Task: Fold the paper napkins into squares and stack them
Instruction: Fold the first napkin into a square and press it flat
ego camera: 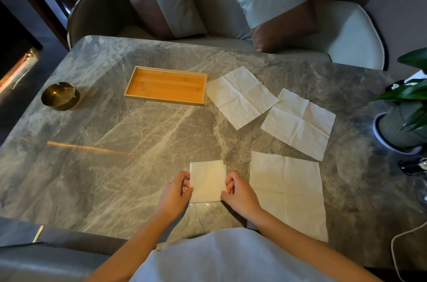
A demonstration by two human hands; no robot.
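Napkin [208, 181], already folded square on the worktop [115, 143], is pinched at its sides by left hand [175, 191] and right hand [238, 194]; press creases flat, edges aligned.

Head view. I see a grey marbled bench [115, 143] with a folded napkin [207, 181] lying near its front edge. My left hand [176, 191] pinches the napkin's left edge and my right hand [238, 192] its right edge, fingers curled onto the paper. Just to the right lies an unfolded napkin [286, 194]; two more open napkins, a far-right napkin [299, 123] and a middle napkin [241, 97], lie farther back, their corners touching. A wooden tray [165, 86] sits left of these, a brass ashtray [60, 96] at far left, a potted plant [402, 124] at the right edge.
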